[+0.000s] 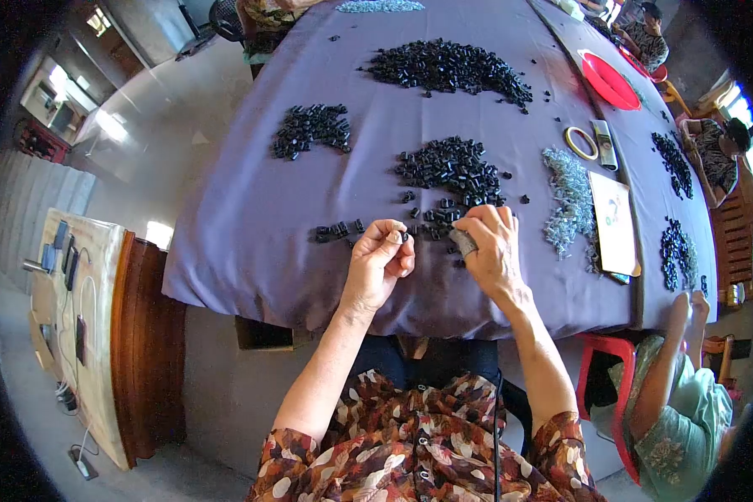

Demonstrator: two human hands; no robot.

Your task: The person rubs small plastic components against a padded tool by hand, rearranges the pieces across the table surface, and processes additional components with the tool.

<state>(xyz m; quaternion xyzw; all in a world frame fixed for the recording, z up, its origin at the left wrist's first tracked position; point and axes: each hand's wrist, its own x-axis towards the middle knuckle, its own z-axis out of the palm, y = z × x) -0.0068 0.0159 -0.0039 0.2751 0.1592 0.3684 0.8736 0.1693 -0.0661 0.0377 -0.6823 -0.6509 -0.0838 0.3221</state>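
Left hand (378,258): we pinch a small black piece (405,237) above the worktop (251,243), toward its near edge | right hand (494,244): curled at a grey item (463,243), grip unclear to us | risk: a slack pinch could send the piece over that edge

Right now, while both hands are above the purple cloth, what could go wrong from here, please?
The small black piece sits at the fingertips of the left grip, so it might slip and be hard to find among similar pieces. The right grip is close to the loose black pile, so a careless sweep could scatter it.
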